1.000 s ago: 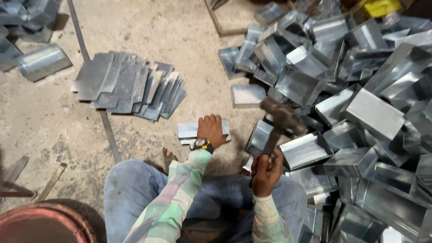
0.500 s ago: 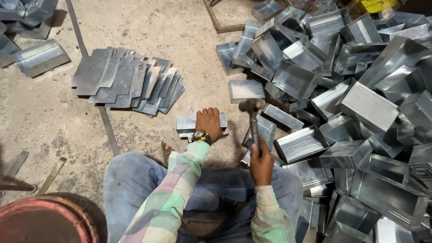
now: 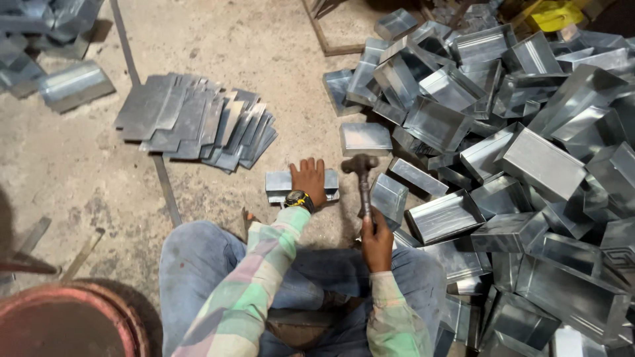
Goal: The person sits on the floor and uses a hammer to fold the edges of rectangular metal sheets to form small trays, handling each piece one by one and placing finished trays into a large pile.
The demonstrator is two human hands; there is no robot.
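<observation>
Since a second ago our right hand has brought the gripped dark-headed hammer forward; our flat, open left hand pins the folded grey sheet-metal piece on the floor, steadying it.

flat metal sheets, tray heap

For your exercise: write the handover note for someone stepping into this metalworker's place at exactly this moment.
Left hand presses flat on a small folded sheet-metal piece on the concrete floor.
Right hand grips a hammer, head up beside that piece.
Flat cut blanks lie fanned at left; formed metal trays are heaped at right.
Done: many trays formed. Left: the stack of blanks and the piece under the hand.
</observation>
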